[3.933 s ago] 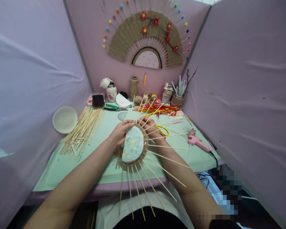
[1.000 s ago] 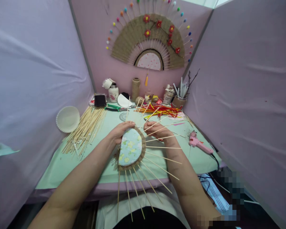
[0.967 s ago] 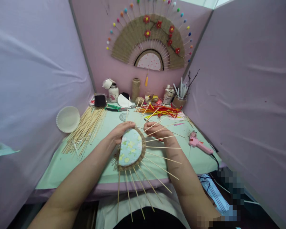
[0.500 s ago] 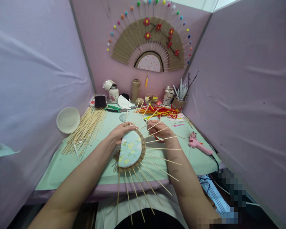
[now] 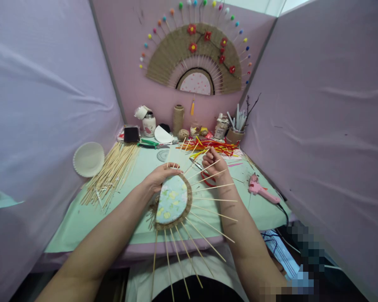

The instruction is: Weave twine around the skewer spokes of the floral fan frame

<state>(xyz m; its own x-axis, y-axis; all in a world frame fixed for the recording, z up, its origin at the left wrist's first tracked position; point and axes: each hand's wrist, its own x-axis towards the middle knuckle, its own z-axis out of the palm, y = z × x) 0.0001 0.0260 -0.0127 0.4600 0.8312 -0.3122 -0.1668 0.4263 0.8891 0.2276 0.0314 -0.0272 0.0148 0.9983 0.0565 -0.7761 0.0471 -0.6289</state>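
A half-round fan base (image 5: pixel 173 197) covered in pale blue floral cloth, with a brown twine edge, is tilted above the table front. Thin wooden sticks (image 5: pixel 204 207) fan out from its curved side, and loose brown fibres hang at its lower left. My left hand (image 5: pixel 164 174) grips the base's upper end, thumb on the front. Farther right, my right hand (image 5: pixel 212 162) is closed in a pinch beside the tip of an upper stick; what its fingers hold cannot be made out. Scissors with red handles (image 5: pixel 208 179) lie on the table behind that hand.
Loose sticks (image 5: pixel 111 172) and a white plate (image 5: pixel 88 159) lie at left. A pink glue gun (image 5: pixel 261 189) with a cord rests at right. Along the back are green-handled pliers (image 5: pixel 151 144), red and yellow strips (image 5: pixel 219 147) and a twine spool (image 5: pixel 178 119). A finished fan (image 5: pixel 173 54) hangs behind.
My right hand has moved up and to the right, away from the base's edge, uncovering more of the scissors. My left hand keeps its grip, and the base has tipped slightly.
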